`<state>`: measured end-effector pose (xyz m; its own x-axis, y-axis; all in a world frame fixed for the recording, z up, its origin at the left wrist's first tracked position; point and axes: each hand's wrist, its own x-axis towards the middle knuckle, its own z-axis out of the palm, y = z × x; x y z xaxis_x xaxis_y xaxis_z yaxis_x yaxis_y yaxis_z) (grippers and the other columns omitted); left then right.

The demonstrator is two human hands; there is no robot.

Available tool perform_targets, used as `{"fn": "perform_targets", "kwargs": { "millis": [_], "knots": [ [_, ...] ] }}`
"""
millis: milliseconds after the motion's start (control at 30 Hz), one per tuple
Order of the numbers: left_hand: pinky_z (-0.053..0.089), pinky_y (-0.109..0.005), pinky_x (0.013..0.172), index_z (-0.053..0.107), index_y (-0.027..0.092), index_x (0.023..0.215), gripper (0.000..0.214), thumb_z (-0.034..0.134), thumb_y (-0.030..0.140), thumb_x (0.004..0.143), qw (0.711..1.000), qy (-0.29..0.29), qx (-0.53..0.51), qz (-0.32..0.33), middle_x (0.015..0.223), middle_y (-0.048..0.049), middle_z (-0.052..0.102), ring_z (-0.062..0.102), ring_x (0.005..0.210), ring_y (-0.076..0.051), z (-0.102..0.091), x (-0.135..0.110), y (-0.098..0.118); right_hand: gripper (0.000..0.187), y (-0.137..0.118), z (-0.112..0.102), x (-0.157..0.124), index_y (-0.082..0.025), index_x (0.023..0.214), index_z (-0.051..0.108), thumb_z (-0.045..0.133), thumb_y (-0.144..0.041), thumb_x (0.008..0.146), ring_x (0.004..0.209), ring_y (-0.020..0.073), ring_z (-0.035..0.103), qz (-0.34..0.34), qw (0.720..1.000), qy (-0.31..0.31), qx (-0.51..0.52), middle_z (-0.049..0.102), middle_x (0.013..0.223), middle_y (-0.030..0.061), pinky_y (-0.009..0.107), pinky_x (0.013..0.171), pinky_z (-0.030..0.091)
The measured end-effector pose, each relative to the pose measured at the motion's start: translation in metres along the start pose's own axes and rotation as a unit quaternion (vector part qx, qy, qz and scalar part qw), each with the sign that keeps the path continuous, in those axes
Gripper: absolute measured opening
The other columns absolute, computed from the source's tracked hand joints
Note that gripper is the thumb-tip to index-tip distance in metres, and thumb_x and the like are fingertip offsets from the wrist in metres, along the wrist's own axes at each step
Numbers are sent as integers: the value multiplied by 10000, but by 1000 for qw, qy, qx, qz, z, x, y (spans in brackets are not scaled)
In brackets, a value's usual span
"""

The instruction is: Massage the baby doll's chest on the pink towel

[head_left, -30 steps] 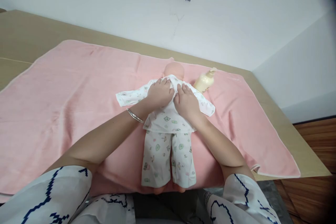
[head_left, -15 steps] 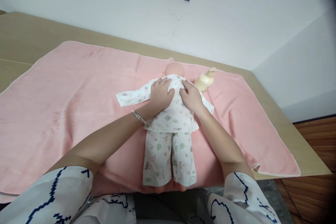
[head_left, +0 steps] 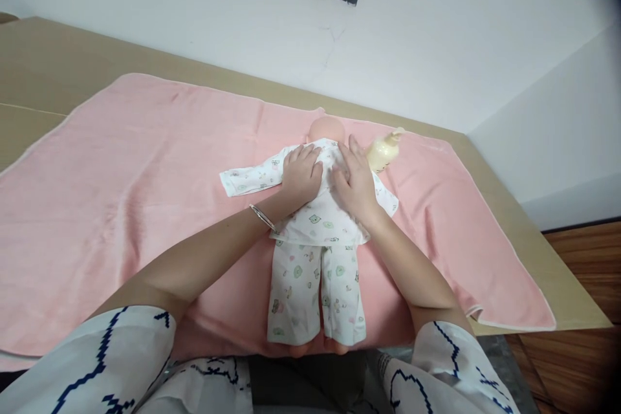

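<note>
A baby doll [head_left: 326,129] lies with its head towards the wall and its feet at the near table edge. It wears a white patterned top [head_left: 315,217] and matching trousers [head_left: 294,291]. My left hand [head_left: 301,173] rests flat on the upper left of the top, fingers stretched out, a silver bangle at the wrist. Over the upper right of the top is my right hand [head_left: 358,184], its fingers spread and partly raised; whether the palm touches the cloth I cannot tell. Both hands hold nothing.
A pink blanket [head_left: 174,207] lies under the doll across the wooden table [head_left: 548,252]. Just right of the doll's shoulder a pale yellow pump bottle [head_left: 384,152] leans at a tilt. Behind the table rises a white wall [head_left: 412,45].
My right hand's fingers have lifted and straightened from the doll's top. My left hand remains on the top. The whole view has shifted slightly.
</note>
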<state>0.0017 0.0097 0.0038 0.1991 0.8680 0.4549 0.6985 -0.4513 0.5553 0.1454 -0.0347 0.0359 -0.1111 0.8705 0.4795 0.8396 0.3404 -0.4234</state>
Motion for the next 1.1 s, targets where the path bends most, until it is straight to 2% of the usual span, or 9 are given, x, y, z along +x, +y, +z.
{"fn": "perform_targets", "kwargs": {
  "millis": [200, 400, 533, 633, 733, 867, 933, 1000, 1100],
  "knots": [
    [323, -510, 1213, 629, 132, 1341, 471, 372, 256, 967, 1000, 4, -4, 0, 1452, -113, 609, 481, 1405, -325, 1, 1, 0, 512, -3, 2, 0, -132, 1448, 513, 407, -282, 971, 1565, 328, 247, 27, 996, -83, -16, 370, 1633, 161, 622, 1270, 187],
    [327, -520, 1208, 620, 124, 1358, 498, 366, 268, 954, 1000, -5, -2, 3, 1468, -114, 595, 475, 1411, -334, -2, 1, 1, 536, -6, -3, -1, -194, 1493, 450, 423, -275, 964, 1599, 267, 126, -14, 1000, -1, -17, 300, 1676, 86, 584, 1286, 188],
    [321, -500, 1221, 621, 108, 1362, 519, 350, 280, 953, 1000, -9, -3, 1, 1462, -121, 599, 480, 1408, -321, 0, 3, -1, 515, -2, 11, -1, -143, 1467, 493, 392, -244, 973, 1571, 295, 237, 9, 997, -65, -29, 386, 1629, 139, 584, 1280, 203],
    [309, -487, 1234, 610, 109, 1374, 523, 359, 271, 945, 1000, -19, -5, -6, 1474, -117, 588, 467, 1422, -309, 0, 4, -2, 504, -3, 10, 2, -116, 1455, 510, 409, -247, 979, 1553, 311, 285, 6, 994, -107, -29, 402, 1616, 163, 565, 1275, 241],
    [254, -514, 1260, 561, 107, 1425, 547, 397, 311, 945, 998, -56, -2, -21, 1536, -126, 520, 384, 1484, -331, -10, 2, 8, 533, -5, -10, 7, -106, 1465, 491, 471, -225, 946, 1551, 314, 289, -8, 995, -90, -32, 388, 1625, 155, 527, 1284, 247],
    [154, -649, 1260, 531, 233, 1465, 705, 610, 569, 850, 976, -191, -103, -17, 1621, -74, 408, 159, 1563, -426, -35, -3, 46, 555, 8, -54, 17, -197, 1504, 426, 448, -261, 953, 1564, 283, 260, -6, 1000, 2, -30, 361, 1650, 82, 514, 1292, 234],
    [281, -590, 1247, 529, 277, 1459, 636, 543, 598, 910, 948, -215, -234, 8, 1574, -38, 479, 273, 1542, -374, -42, 1, 69, 572, 23, -73, 24, -248, 1544, 340, 395, -304, 978, 1572, 270, 238, -1, 998, 54, -31, 323, 1669, 49, 551, 1291, 213],
    [420, -534, 1183, 538, 266, 1442, 562, 360, 574, 1007, 921, -199, -335, 7, 1465, -52, 586, 458, 1450, -325, -36, 14, 85, 603, 41, -84, 31, -254, 1580, 249, 359, -334, 993, 1586, 259, 188, 16, 995, 90, -38, 269, 1690, 49, 558, 1295, 188],
    [464, -527, 1151, 572, 193, 1393, 596, 243, 556, 1053, 929, -176, -324, -29, 1320, -121, 663, 533, 1388, -316, -4, 49, 93, 639, 63, -85, 40, -210, 1599, 202, 366, -338, 995, 1601, 268, 109, 48, 995, 67, -54, 225, 1702, 77, 554, 1303, 162]
  ]
}}
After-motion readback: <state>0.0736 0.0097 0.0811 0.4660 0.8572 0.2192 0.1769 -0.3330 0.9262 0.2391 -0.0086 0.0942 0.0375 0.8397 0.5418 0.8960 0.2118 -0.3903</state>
